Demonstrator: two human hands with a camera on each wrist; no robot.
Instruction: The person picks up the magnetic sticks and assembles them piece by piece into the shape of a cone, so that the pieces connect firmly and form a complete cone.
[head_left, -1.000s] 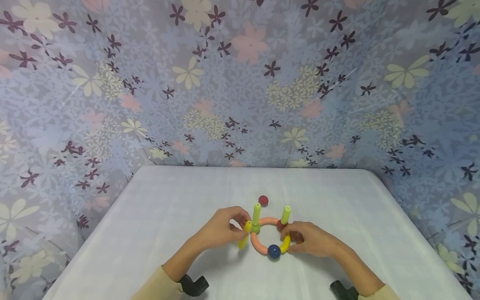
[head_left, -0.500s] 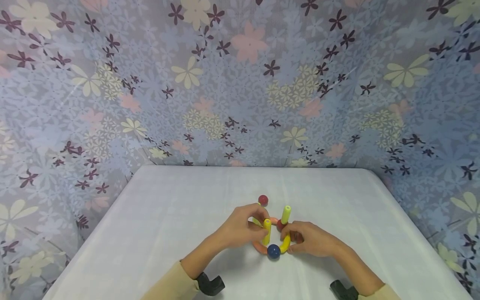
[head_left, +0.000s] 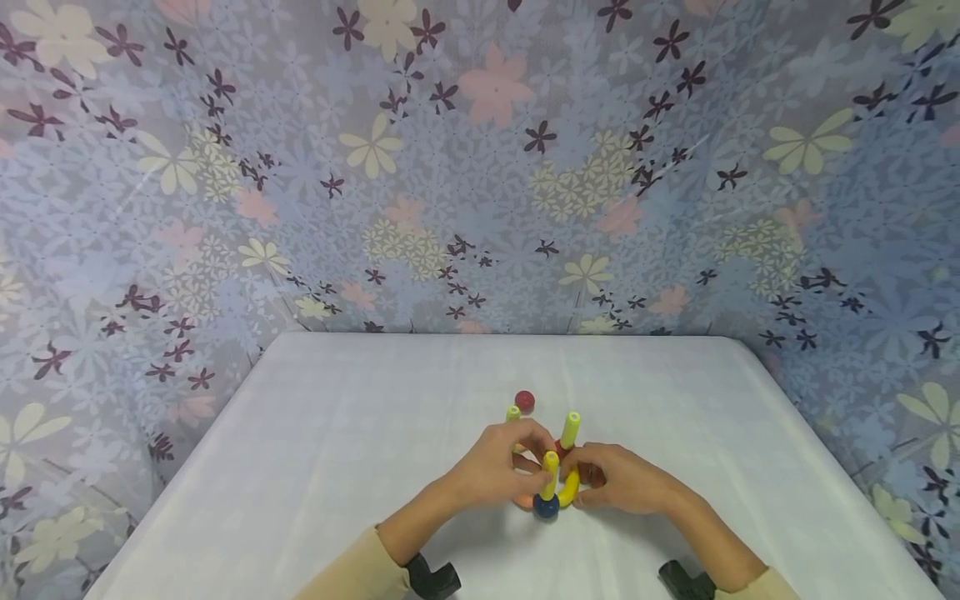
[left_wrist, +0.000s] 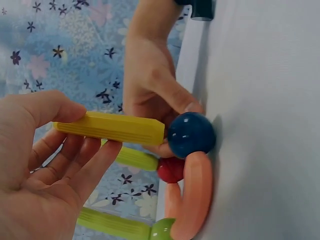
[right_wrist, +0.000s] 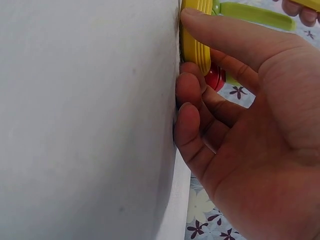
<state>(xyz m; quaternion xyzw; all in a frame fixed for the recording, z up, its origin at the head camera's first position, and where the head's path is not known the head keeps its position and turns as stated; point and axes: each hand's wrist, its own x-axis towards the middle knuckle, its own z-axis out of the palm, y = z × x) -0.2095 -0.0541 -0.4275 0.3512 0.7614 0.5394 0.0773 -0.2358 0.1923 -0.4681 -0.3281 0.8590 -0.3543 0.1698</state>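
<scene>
My left hand (head_left: 536,473) pinches a yellow stick (head_left: 551,470) and holds it upright, its end touching the blue ball (head_left: 545,505) of a toy ring on the white table (head_left: 360,400). The left wrist view shows that stick (left_wrist: 112,127) meeting the blue ball (left_wrist: 191,135), which adjoins an orange curved piece (left_wrist: 197,192). My right hand (head_left: 583,490) holds the ring's yellow curved piece (head_left: 570,490) against the table, thumb along its top (right_wrist: 194,42), with a red ball (right_wrist: 215,79) just behind. Two lime sticks (head_left: 571,429) (head_left: 513,412) stand up from the ring.
A loose red ball (head_left: 525,401) lies on the table just beyond the ring. A floral backdrop (head_left: 480,167) rises behind the table's far edge and along both sides. Black wrist mounts (head_left: 433,577) show at the bottom.
My left hand has carried the yellow stick from the ring's left side rightward, over the ring, and stood it on the blue ball. The right hand has stayed on the yellow curved piece.
</scene>
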